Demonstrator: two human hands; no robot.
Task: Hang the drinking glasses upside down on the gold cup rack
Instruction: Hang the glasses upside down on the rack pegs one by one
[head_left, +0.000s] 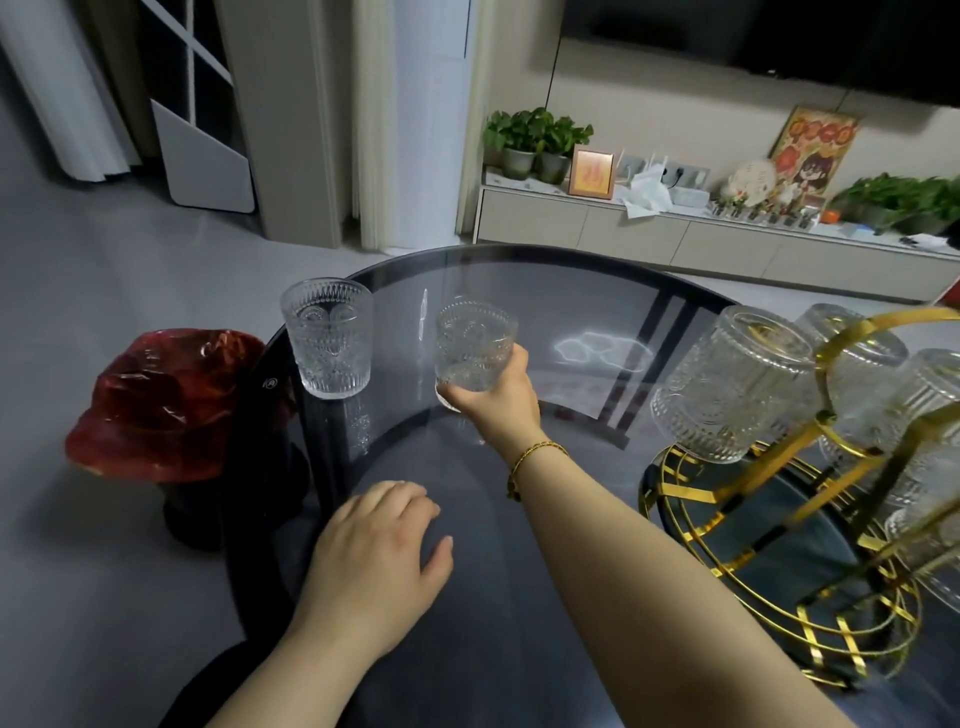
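My right hand (498, 400) grips an embossed clear drinking glass (474, 343) by its base, upright, near the middle of the round dark glass table (545, 291). A second matching glass (329, 345) stands upright at the table's left edge, apart from both hands. On the right stands the gold cup rack (769, 566), with several glasses hung upside down on its arms, the nearest one (732, 384) tilted toward me. My left hand (382, 561) rests flat on the table near the front edge, fingers apart, holding nothing.
A bin lined with a red plastic bag (166, 400) stands on the floor just left of the table. Beyond the table runs a low TV cabinet (675, 239) with potted plants and small items.
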